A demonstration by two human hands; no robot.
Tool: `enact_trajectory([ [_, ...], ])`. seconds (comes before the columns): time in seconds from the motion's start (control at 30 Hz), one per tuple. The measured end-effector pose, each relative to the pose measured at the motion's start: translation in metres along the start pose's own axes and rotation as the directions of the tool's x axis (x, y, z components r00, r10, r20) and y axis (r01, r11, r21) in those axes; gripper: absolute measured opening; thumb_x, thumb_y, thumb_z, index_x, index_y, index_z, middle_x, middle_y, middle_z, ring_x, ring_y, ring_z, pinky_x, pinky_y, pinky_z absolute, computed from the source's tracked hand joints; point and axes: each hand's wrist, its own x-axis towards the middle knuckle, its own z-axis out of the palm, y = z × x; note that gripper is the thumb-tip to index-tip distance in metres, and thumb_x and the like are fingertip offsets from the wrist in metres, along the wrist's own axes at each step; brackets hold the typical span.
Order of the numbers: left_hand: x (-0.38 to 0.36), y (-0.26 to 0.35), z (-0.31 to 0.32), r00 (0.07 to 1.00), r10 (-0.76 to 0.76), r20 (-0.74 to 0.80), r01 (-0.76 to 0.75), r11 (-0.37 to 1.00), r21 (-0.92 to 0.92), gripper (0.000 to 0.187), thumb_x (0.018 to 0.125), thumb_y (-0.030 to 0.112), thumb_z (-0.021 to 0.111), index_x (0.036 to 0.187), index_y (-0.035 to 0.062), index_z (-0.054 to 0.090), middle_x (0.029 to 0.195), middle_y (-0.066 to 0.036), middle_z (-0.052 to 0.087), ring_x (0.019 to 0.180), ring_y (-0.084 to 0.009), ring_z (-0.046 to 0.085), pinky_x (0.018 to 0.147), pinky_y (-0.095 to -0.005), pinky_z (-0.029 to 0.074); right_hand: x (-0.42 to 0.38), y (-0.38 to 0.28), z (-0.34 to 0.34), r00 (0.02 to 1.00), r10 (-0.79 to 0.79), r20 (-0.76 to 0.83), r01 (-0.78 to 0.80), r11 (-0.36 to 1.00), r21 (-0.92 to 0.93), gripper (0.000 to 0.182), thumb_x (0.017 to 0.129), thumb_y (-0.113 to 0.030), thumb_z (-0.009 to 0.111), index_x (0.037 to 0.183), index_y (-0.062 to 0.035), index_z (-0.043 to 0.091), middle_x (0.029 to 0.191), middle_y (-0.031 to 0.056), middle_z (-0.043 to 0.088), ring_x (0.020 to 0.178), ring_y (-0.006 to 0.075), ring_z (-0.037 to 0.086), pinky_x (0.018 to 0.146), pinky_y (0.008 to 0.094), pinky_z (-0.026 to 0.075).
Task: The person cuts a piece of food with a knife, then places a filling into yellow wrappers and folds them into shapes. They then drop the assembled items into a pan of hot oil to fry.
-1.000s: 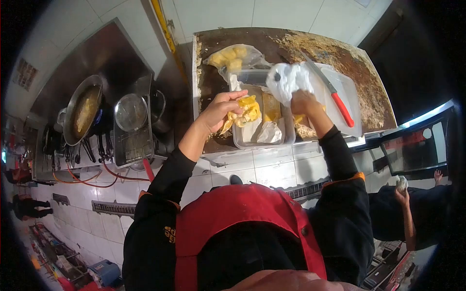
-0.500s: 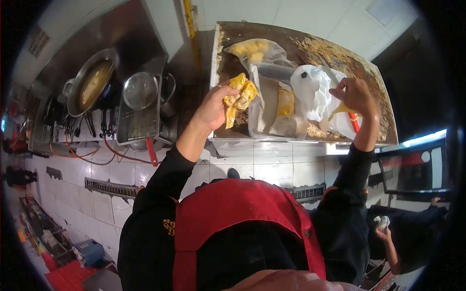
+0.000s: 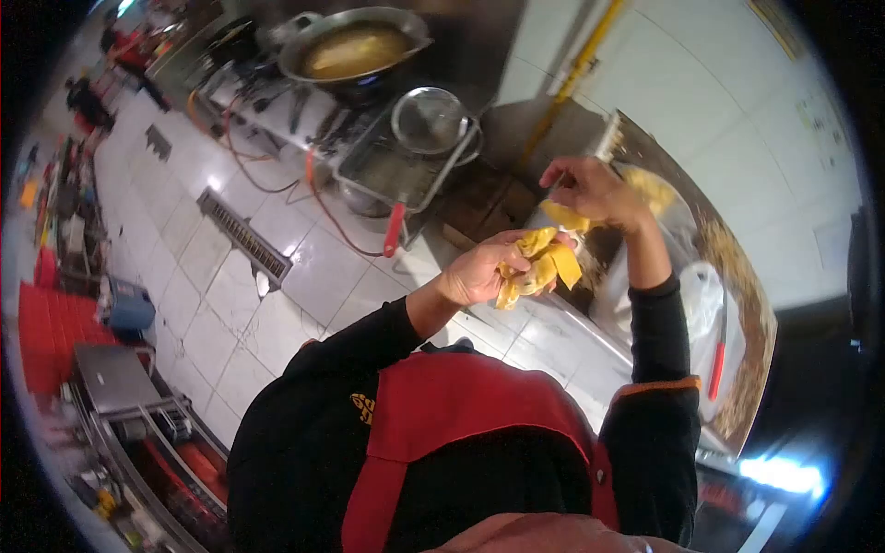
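Note:
My left hand (image 3: 484,270) is closed around a bunch of yellow wontons (image 3: 542,275), their flat wrapper ends sticking out between the fingers. Just above and to the right, my right hand (image 3: 597,192) has its fingers curled, with a yellow wonton (image 3: 565,217) showing beneath them. Both hands are close together at the near-left corner of the worn worktable (image 3: 733,249). Behind my right wrist, a plastic bag of yellow pieces (image 3: 651,190) is partly hidden. The container on the table is mostly covered by my right forearm.
A wok (image 3: 422,39) of oil with pale food stands on the stove at upper left. Below it, a round strainer (image 3: 430,120) rests over a metal tray with a red handle (image 3: 395,230). A white plastic bag (image 3: 705,300) and a red-handled knife (image 3: 717,369) lie on the table.
My view has turned left toward the stove. My right hand has moved from the white bag's side over to my left hand, bringing a yellow wonton. My left hand still holds its bunch.

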Motion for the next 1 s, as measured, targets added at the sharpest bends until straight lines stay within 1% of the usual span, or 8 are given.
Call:
enact_trajectory([
  [0.1, -0.031, 0.024, -0.016, 0.98, 0.191, -0.061, -0.191, 0.982, 0.006, 0.056, 0.07, 0.011, 0.048, 0.125, 0.0039, 0.038, 0.109, -0.017, 0.05, 0.087, -0.0246, 0.056, 0.074, -0.031, 0.048, 0.043, -0.021, 0.039, 0.996, -0.029, -0.086, 0.059, 0.931, 0.361, 0.019, 0.072, -0.009, 0.063, 0.089, -0.0002, 0.059, 0.073, 0.0066, 0.06, 0.067, 0.0104, 0.057, 0.061, 0.0251, 0.045],
  [0.23, -0.076, 0.066, -0.022, 0.886, 0.418, -0.203, -0.397, 0.908, 0.134, 0.052, 0.072, 0.011, 0.048, 0.123, 0.0072, 0.04, 0.108, -0.014, 0.049, 0.085, -0.0245, 0.056, 0.071, -0.0303, 0.048, 0.082, -0.056, 0.069, 0.999, -0.042, 0.035, 0.016, 0.843, 0.538, 0.021, 0.083, -0.007, 0.057, 0.102, -0.0006, 0.051, 0.086, 0.0025, 0.058, 0.077, 0.0064, 0.053, 0.068, 0.0214, 0.044],
  [0.43, -0.136, 0.11, -0.016, 0.805, 0.469, -0.363, -0.355, 0.872, 0.338, 0.04, 0.075, 0.008, 0.047, 0.113, -0.0043, 0.046, 0.096, -0.012, 0.057, 0.082, -0.0215, 0.059, 0.073, -0.0301, 0.048, 0.116, -0.078, 0.114, 0.973, -0.205, 0.107, 0.099, 0.786, 0.611, 0.018, 0.083, -0.007, 0.057, 0.099, 0.0006, 0.054, 0.084, -0.0003, 0.057, 0.076, 0.0048, 0.051, 0.068, 0.0197, 0.043],
  [0.5, -0.155, 0.125, -0.016, 0.802, 0.476, -0.36, -0.368, 0.869, 0.329, 0.039, 0.075, 0.008, 0.047, 0.113, -0.0035, 0.046, 0.096, -0.012, 0.057, 0.081, -0.0217, 0.059, 0.073, -0.0303, 0.048, 0.128, -0.073, 0.126, 0.976, -0.056, 0.209, -0.043, 0.897, 0.439, 0.011, 0.081, -0.004, 0.057, 0.091, 0.0018, 0.058, 0.078, -0.0027, 0.057, 0.072, 0.0039, 0.05, 0.065, 0.0186, 0.041],
  [0.67, -0.184, 0.148, -0.027, 0.711, 0.478, -0.516, -0.278, 0.865, 0.417, 0.032, 0.078, 0.008, 0.051, 0.107, -0.0036, 0.048, 0.092, -0.014, 0.057, 0.077, -0.0205, 0.06, 0.068, -0.0299, 0.05, 0.157, -0.09, 0.156, 0.993, -0.035, 0.11, -0.048, 0.739, 0.671, 0.011, 0.079, -0.005, 0.056, 0.086, 0.0026, 0.06, 0.072, -0.0007, 0.059, 0.063, 0.0049, 0.05, 0.056, 0.0202, 0.04],
  [0.73, -0.194, 0.15, -0.044, 0.701, 0.444, -0.559, -0.242, 0.884, 0.399, 0.034, 0.079, 0.01, 0.053, 0.109, -0.0032, 0.047, 0.094, -0.013, 0.057, 0.079, -0.02, 0.06, 0.071, -0.031, 0.051, 0.175, -0.094, 0.162, 0.964, 0.163, 0.211, -0.263, 0.712, 0.651, 0.014, 0.081, -0.011, 0.055, 0.088, 0.001, 0.059, 0.07, 0.0002, 0.058, 0.059, 0.0062, 0.051, 0.05, 0.0209, 0.04],
  [0.87, -0.209, 0.143, -0.075, 0.689, 0.36, -0.629, -0.175, 0.925, 0.338, 0.035, 0.08, 0.013, 0.056, 0.111, -0.0017, 0.047, 0.1, -0.012, 0.056, 0.085, -0.0202, 0.059, 0.077, -0.0334, 0.051, 0.213, -0.118, 0.172, 0.963, 0.173, 0.208, -0.269, 0.686, 0.676, 0.019, 0.084, -0.016, 0.052, 0.092, -0.0001, 0.059, 0.07, 0.0039, 0.057, 0.053, 0.009, 0.052, 0.037, 0.0228, 0.036],
  [1.0, -0.215, 0.139, -0.097, 0.665, 0.315, -0.677, -0.168, 0.947, 0.275, 0.031, 0.082, 0.013, 0.055, 0.109, -0.0024, 0.048, 0.103, -0.011, 0.055, 0.089, -0.0206, 0.058, 0.079, -0.0362, 0.05, 0.231, -0.168, 0.198, 0.967, 0.109, 0.229, -0.249, 0.588, 0.77, 0.024, 0.087, -0.019, 0.051, 0.099, 0.0017, 0.056, 0.072, 0.0059, 0.059, 0.054, 0.01, 0.052, 0.044, 0.0205, 0.04],
])
